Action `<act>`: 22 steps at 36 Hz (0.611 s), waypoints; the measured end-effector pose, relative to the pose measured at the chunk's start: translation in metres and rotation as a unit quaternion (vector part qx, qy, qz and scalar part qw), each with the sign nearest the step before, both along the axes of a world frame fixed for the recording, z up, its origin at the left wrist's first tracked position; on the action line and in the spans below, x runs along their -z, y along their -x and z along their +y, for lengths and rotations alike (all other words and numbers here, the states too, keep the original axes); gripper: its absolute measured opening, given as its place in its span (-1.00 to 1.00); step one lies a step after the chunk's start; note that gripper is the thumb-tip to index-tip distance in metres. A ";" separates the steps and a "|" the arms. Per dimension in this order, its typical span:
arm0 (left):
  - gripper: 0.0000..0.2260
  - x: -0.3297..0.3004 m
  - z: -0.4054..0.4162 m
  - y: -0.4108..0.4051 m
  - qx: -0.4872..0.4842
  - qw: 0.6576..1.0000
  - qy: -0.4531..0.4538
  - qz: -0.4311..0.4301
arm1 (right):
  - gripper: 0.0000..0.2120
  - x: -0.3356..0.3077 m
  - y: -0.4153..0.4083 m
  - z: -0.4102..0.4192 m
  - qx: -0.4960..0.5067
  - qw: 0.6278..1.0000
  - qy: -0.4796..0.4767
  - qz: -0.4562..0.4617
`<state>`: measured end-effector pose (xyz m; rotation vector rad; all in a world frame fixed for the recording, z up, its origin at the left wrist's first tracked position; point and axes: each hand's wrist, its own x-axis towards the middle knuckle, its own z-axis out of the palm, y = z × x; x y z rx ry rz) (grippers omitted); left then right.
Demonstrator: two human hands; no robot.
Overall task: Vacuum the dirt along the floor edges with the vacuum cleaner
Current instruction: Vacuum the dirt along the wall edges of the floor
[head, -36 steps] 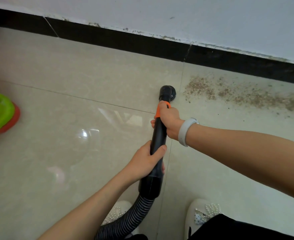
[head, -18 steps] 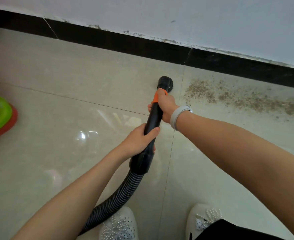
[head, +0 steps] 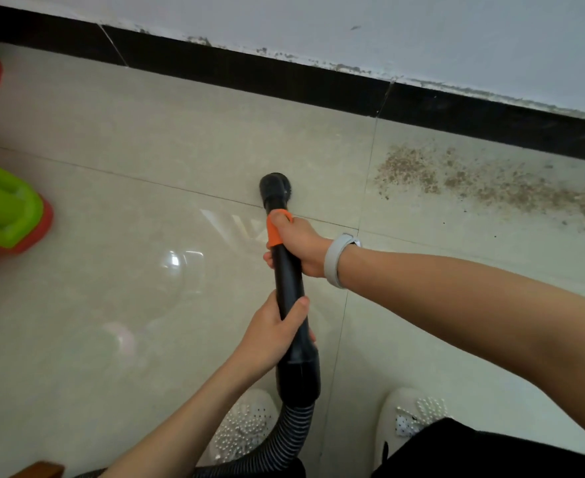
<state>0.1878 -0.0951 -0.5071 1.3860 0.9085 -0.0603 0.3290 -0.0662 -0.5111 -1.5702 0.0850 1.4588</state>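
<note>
Dirt (head: 491, 182) lies along the black skirting (head: 284, 81), well right of the nozzle (head: 274, 188). Right hand (head: 298, 243) and left hand (head: 270, 334) both grip the black wand (head: 289, 288). A fast sideways sweep may scatter the grains instead of sucking them; the hose (head: 284, 439) may catch the shoes (head: 246, 429).

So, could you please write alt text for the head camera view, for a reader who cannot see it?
Seen from above, a person's left hand and right hand grip a black vacuum wand, its nozzle on beige floor tiles. A band of brown dirt lies to the right, along the black skirting.
</note>
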 end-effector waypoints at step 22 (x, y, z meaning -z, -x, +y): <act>-0.67 0.001 -0.043 -0.015 0.163 0.986 0.001 0.013 | -0.74 0.003 -0.024 -0.089 0.150 0.988 0.035 -0.014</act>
